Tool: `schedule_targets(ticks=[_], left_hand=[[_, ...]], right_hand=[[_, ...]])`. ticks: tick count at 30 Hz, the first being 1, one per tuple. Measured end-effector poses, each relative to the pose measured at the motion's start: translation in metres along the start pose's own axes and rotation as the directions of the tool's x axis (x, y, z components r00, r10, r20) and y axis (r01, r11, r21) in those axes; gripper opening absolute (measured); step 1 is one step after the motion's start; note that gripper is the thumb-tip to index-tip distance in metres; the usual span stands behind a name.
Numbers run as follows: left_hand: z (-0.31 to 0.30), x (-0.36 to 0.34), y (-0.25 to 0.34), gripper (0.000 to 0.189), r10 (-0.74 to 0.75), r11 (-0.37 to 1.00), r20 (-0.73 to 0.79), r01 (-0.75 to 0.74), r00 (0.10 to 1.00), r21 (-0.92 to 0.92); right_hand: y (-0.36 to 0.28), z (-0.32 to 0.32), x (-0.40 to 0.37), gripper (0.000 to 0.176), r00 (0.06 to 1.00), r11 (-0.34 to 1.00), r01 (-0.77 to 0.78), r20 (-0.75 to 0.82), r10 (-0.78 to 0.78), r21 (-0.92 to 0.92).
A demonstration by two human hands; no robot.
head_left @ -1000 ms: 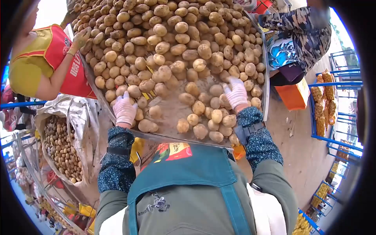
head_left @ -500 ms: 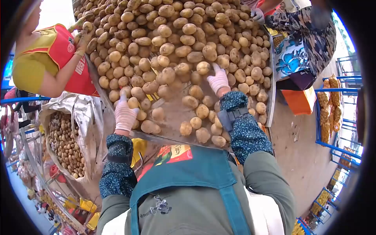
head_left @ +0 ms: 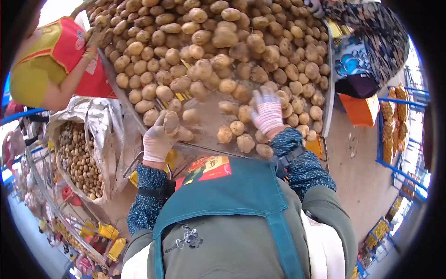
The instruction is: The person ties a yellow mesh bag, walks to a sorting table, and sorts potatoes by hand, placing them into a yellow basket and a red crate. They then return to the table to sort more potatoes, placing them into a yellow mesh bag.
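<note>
A large heap of brown potatoes (head_left: 200,69) covers the sorting table (head_left: 204,149) before me. My left hand (head_left: 157,145), in a pale striped glove, is closed on a potato (head_left: 171,122) at the table's near left edge. Another potato (head_left: 185,134) lies right beside those fingers. My right hand (head_left: 268,114), gloved the same way, lies with its fingers spread against potatoes on the right of the heap. Several loose potatoes (head_left: 245,143) are just left of that hand, near the front edge.
At the left, a co-worker in a red apron (head_left: 69,42) reaches to the heap. Another person's camouflage sleeve (head_left: 357,16) is at the far right. A white sack (head_left: 116,139) of small potatoes stands below left. A metal rim (head_left: 329,83) bounds the table's right side.
My left hand has drawn back toward the table's near edge and now holds a potato. My right hand has moved slightly nearer, its fingers now spread. Potatoes in the middle have shifted.
</note>
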State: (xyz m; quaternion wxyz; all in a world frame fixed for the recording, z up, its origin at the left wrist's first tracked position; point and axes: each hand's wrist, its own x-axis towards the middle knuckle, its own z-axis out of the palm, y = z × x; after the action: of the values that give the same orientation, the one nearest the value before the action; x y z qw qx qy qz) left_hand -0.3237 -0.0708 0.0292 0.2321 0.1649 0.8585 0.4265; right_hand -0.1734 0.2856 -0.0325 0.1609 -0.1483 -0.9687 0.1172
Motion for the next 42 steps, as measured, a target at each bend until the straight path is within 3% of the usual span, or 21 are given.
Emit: schedule_targets(ticks=[2, 3, 4, 5, 6, 10, 14, 16, 18, 20, 22, 26, 28, 30, 32, 34, 35, 37, 38, 40, 42], left_hand=[[0.019, -0.005, -0.013, 0.054, 0.108, 0.958, 0.013, -0.100, 0.994, -0.268], [0.024, -0.002, -0.020, 0.045, 0.129, 0.980, -0.023, -0.131, 0.991, -0.150], [0.027, -0.003, -0.008, 0.045, 0.139, 0.979, 0.002, -0.137, 0.990, -0.152], [0.025, -0.007, 0.004, 0.042, -0.099, 0.703, 0.136, 0.167, 0.986, -0.692], [0.025, -0.010, 0.014, 0.040, -0.215, 0.110, 0.381, 0.410, 0.899, -0.906], [0.031, -0.012, 0.008, 0.035, -0.236, 0.211, 0.436, 0.484, 0.868, -0.849], [0.033, -0.016, 0.007, 0.030, -0.261, 0.281, 0.448, 0.511, 0.855, -0.812], [0.035, -0.017, -0.001, 0.031, -0.298, 0.280, 0.474, 0.551, 0.829, -0.786], [0.039, -0.017, -0.007, 0.032, -0.275, 0.315, 0.480, 0.550, 0.833, -0.773], [0.040, -0.020, -0.006, 0.033, -0.275, 0.371, 0.488, 0.559, 0.829, -0.741], [0.039, -0.026, -0.006, 0.033, -0.280, 0.379, 0.481, 0.556, 0.831, -0.740], [0.038, -0.027, -0.005, 0.032, -0.281, 0.376, 0.474, 0.550, 0.835, -0.746], [0.037, -0.032, 0.001, 0.031, -0.306, 0.405, 0.467, 0.557, 0.830, -0.725], [0.041, -0.033, -0.006, 0.031, -0.261, 0.393, 0.498, 0.563, 0.827, -0.727], [0.044, -0.037, -0.005, 0.031, -0.302, 0.417, 0.475, 0.563, 0.827, -0.714], [0.047, -0.038, -0.009, 0.032, -0.300, 0.403, 0.492, 0.576, 0.817, -0.711], [0.049, -0.042, -0.008, 0.032, -0.290, 0.422, 0.495, 0.574, 0.819, -0.702], [0.047, -0.052, -0.011, 0.033, -0.292, 0.436, 0.491, 0.571, 0.821, -0.695], [0.045, -0.058, -0.013, 0.032, -0.302, 0.424, 0.473, 0.561, 0.827, -0.710], [0.045, -0.069, -0.014, 0.029, -0.309, 0.402, 0.438, 0.533, 0.844, -0.745], [0.048, -0.081, -0.012, 0.027, -0.333, 0.384, 0.392, 0.503, 0.858, -0.774]], right_hand=[[-0.008, 0.017, -0.027, 0.065, 0.976, 0.994, 0.076, 0.211, -0.057, -0.082], [-0.015, 0.010, -0.027, 0.066, 0.970, 0.995, 0.053, 0.241, -0.031, -0.086], [-0.021, 0.004, -0.027, 0.067, 0.962, 0.996, 0.031, 0.274, -0.007, -0.084], [-0.022, 0.003, -0.032, 0.067, 0.962, 0.996, 0.008, 0.272, 0.017, -0.092], [-0.021, 0.003, -0.036, 0.067, 0.965, 0.995, 0.007, 0.263, 0.019, -0.097], [-0.009, -0.008, -0.061, 0.067, 0.981, 0.999, -0.036, 0.191, 0.043, -0.040], [0.012, -0.026, -0.097, 0.066, 0.915, 0.947, -0.258, 0.267, 0.303, -0.192], [0.033, -0.028, -0.121, 0.066, 0.911, 0.929, -0.308, 0.219, 0.350, -0.204], [0.057, -0.033, -0.147, 0.065, 0.839, 0.856, -0.485, 0.178, 0.514, -0.180], [0.086, -0.037, -0.172, 0.064, 0.830, 0.857, -0.479, 0.220, 0.513, -0.190], [0.112, -0.026, -0.202, 0.062, 0.858, 0.842, -0.467, 0.092, 0.505, -0.269], [0.108, -0.032, -0.212, 0.062, 0.801, 0.792, -0.550, 0.102, 0.590, -0.266], [0.080, -0.032, -0.198, 0.061, 0.777, 0.758, -0.626, -0.071, 0.625, -0.180], [0.030, -0.044, -0.168, 0.060, 0.880, 0.880, -0.475, -0.010, 0.475, -0.026], [-0.015, -0.017, -0.151, 0.063, 0.960, 0.960, -0.277, 0.036, 0.278, -0.037], [-0.046, -0.019, -0.125, 0.067, 0.981, 0.994, -0.093, 0.179, 0.081, 0.064], [-0.046, -0.020, -0.121, 0.067, 0.982, 0.993, -0.091, 0.173, 0.077, 0.074], [-0.038, -0.019, -0.111, 0.068, 0.914, 0.995, -0.077, 0.394, 0.098, -0.070], [-0.029, -0.012, -0.115, 0.068, 0.913, 0.996, -0.065, 0.399, 0.084, -0.062], [0.004, -0.002, -0.133, 0.065, 0.958, 0.978, -0.163, 0.214, 0.189, -0.133], [0.028, -0.016, -0.146, 0.063, 0.945, 0.950, -0.256, 0.160, 0.285, -0.181]])
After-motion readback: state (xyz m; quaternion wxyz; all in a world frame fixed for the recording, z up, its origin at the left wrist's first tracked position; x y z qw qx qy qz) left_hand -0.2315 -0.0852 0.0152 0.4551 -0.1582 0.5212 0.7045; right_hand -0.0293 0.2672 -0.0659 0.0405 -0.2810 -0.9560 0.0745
